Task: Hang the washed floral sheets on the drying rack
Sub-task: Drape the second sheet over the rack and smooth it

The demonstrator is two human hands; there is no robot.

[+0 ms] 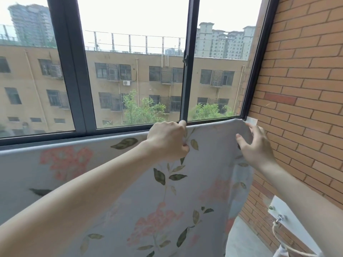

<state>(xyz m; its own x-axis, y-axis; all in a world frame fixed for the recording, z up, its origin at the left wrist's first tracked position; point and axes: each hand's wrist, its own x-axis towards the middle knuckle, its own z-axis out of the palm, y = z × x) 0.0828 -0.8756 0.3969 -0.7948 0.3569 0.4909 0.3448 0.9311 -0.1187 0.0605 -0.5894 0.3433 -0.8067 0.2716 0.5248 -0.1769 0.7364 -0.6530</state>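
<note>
Fingers (pixel 182 125) on floral sheet (pixel 141 191), brick wall (pixel 306 71)

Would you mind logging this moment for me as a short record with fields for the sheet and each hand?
item: floral sheet, draped over a bar below the window
left hand: closed on the sheet's top edge
right hand: fingers pinching the sheet's right corner
right of scene: brick wall
lower right: white bracket with a cord
</note>
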